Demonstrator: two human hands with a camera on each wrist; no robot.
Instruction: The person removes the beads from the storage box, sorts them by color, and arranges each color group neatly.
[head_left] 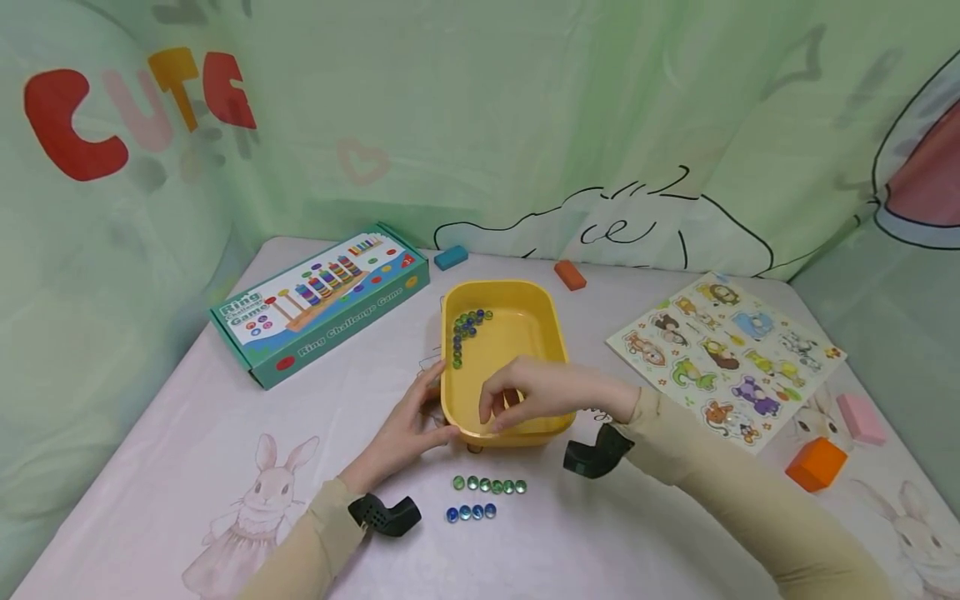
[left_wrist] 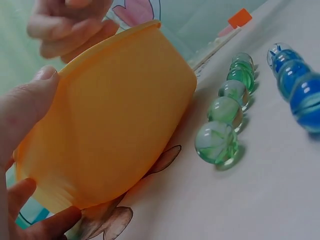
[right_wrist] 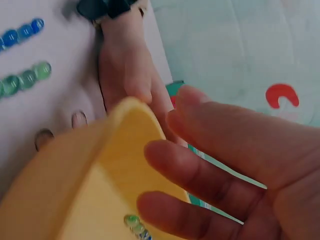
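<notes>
Head view: the yellow tray (head_left: 501, 293) sits mid-surface (head_left: 187, 450), tilted, its near end raised. My left hand (head_left: 408, 425) grips the tray's near-left corner, thumb on the rim. My right hand (head_left: 536, 396) reaches over the near rim, fingers curled loosely inside; I cannot tell whether they pinch anything. Marbles (head_left: 465, 329) lie along the tray's far-left inner wall. A green marble row (head_left: 489, 485) and a blue marble row (head_left: 471, 512) rest on the surface just before the tray.

Left wrist view: the tray wall (left_wrist: 120, 120) looks like thin, smooth, rigid plastic. I judge it light and slightly slippery, best held at the rim corner. The green marbles (left_wrist: 225, 120) appear to be hard glass, prone to rolling.

Right wrist view: my right hand's fingers (right_wrist: 210, 170) hover relaxed above the tray rim (right_wrist: 135, 112), holding nothing visible.
</notes>
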